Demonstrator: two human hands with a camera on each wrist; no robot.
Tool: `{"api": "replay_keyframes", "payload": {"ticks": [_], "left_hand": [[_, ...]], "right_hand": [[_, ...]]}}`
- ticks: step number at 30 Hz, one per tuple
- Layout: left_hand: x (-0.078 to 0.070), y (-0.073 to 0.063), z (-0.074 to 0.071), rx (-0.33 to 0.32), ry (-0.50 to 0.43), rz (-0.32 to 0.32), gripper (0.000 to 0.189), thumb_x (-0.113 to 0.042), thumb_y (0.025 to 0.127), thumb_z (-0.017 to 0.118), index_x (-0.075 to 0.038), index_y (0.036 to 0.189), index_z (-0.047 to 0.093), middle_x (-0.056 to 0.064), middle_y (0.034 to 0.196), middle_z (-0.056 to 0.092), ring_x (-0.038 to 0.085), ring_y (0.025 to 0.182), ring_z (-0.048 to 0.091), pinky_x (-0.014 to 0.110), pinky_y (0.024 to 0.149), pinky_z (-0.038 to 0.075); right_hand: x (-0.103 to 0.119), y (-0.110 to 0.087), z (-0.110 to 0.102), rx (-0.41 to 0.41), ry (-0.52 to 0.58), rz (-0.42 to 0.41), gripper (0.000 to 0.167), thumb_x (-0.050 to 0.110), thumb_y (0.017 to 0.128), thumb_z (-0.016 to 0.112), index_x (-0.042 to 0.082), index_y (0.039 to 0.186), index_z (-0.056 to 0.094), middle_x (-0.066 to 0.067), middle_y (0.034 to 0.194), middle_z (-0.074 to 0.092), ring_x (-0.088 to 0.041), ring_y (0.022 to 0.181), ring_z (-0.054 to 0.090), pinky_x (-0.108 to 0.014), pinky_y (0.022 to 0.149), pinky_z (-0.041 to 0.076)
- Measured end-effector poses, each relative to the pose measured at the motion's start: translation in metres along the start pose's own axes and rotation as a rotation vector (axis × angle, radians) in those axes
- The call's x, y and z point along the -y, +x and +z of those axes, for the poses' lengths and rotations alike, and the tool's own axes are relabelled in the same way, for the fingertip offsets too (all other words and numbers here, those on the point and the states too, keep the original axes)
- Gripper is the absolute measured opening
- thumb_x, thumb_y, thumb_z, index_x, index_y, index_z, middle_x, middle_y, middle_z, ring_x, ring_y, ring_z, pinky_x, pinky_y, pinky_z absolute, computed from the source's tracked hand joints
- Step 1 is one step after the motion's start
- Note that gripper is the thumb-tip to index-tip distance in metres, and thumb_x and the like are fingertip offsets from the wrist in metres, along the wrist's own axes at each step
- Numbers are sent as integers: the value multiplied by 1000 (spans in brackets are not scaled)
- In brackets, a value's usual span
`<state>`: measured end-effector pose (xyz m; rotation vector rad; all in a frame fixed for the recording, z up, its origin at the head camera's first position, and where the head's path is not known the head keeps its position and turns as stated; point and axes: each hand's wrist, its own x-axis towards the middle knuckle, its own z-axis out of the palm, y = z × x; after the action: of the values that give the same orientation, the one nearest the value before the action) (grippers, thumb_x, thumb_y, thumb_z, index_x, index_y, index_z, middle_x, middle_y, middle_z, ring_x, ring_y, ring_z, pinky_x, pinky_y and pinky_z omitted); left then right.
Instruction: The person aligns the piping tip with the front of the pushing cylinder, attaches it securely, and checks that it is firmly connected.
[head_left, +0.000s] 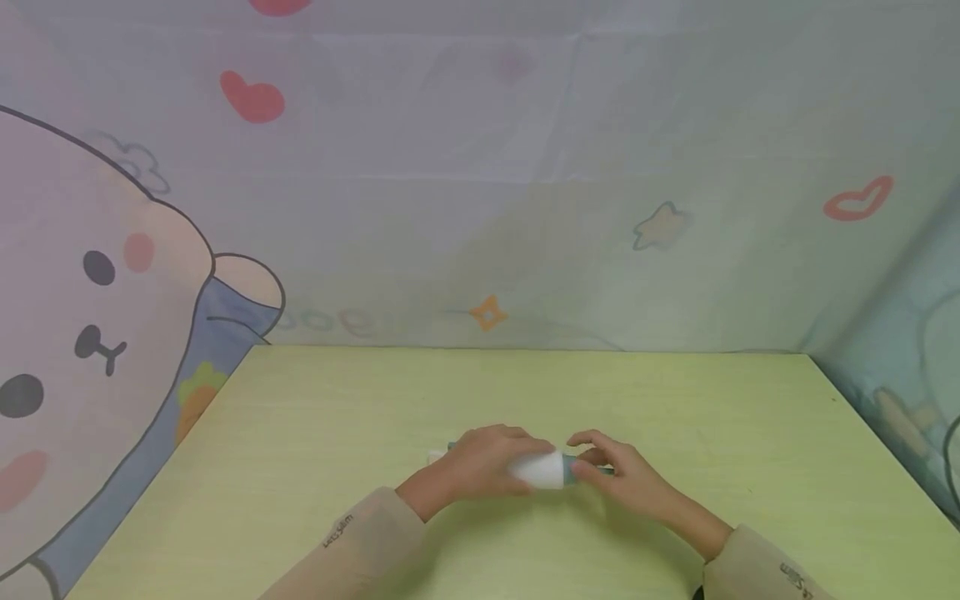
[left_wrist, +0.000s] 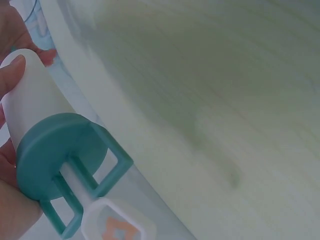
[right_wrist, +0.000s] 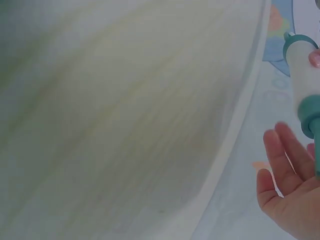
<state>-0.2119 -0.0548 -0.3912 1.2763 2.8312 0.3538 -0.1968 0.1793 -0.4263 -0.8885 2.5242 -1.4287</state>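
A toy syringe (head_left: 543, 472) with a white barrel lies crosswise between the two hands, close over the table. My left hand (head_left: 487, 462) grips the barrel from above. In the left wrist view the teal flange (left_wrist: 52, 160) with two finger loops faces the camera, and a white plunger handle (left_wrist: 145, 225) with an orange mark sticks out of it. At the other end, my right hand (head_left: 630, 479) pinches the teal nozzle (right_wrist: 315, 145) between thumb and finger. Its other fingers (right_wrist: 287, 172) stand out from the nozzle in the right wrist view; the thumb is hidden there.
The pale yellow-green table (head_left: 337, 392) spreads around both hands. A printed curtain (head_left: 450, 125) with hearts and a cartoon animal hangs behind it and along its left side. A dark cable (head_left: 951, 454) hangs at the far right.
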Motion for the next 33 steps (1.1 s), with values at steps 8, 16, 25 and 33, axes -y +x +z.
{"api": "replay_keyframes", "payload": {"ticks": [8,16,25,33], "left_hand": [[1,-1,0,-6,-27,-11,51,-33,72,71,-27,120,54,-4,113,60,12,96,57,23,71,45],[2,-2,3,6,-32,-6,51,-33,73,71,-28,121,54,-5,114,60,11,96,57,23,71,44],[4,-3,1,-10,-36,3,52,-33,73,71,-27,121,53,-4,113,60,11,96,57,23,70,44],[4,-2,-2,-40,-64,29,50,-32,72,71,-26,120,55,-5,112,61,10,95,57,21,70,43]], "right_hand": [[3,0,6,-103,-176,-98,40,11,73,71,10,107,51,-3,103,58,-17,91,52,-26,73,41],[3,1,6,-58,-86,-62,21,16,82,63,11,99,53,0,89,63,-6,83,56,-32,74,46],[6,1,4,-62,-175,-116,36,19,79,66,7,109,51,-2,102,62,-13,93,56,-39,78,48],[8,2,7,-182,-335,-193,32,5,67,73,15,93,58,7,88,63,-10,84,56,-36,75,45]]}}
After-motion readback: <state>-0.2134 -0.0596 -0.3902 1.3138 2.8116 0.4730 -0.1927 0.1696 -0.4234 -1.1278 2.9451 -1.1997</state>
